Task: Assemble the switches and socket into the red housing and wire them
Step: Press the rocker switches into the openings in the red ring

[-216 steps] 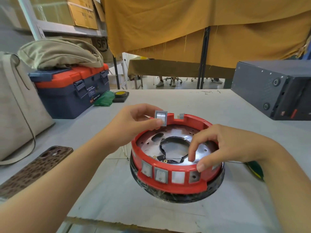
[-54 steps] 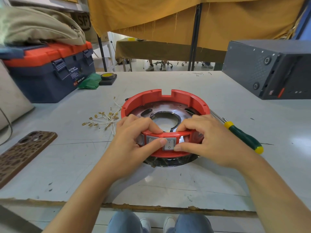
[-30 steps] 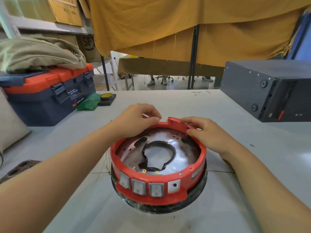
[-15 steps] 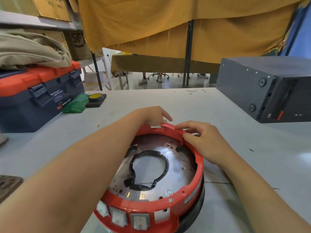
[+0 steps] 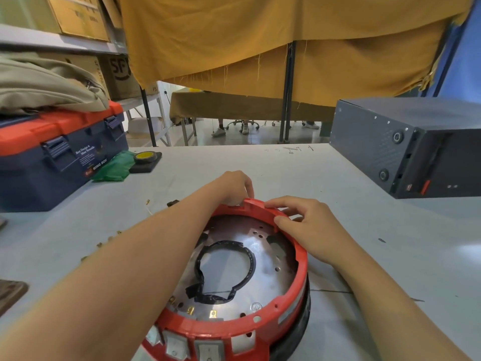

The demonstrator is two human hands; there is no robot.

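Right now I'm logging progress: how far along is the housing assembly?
Done: rocker switches sit in the near wall of the red housing, with brass terminals showing inside. In hand: the left hand and right hand both work at the far rim, by the notch; what they are fitting is hidden. Left: no wires reach the terminals, and loose connectors lie on the table.

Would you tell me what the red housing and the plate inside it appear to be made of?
Red housing: likely moulded plastic, uniform matte red with moulded notches. Inner plate: probably bare metal, shiny and reflective, with punched holes.
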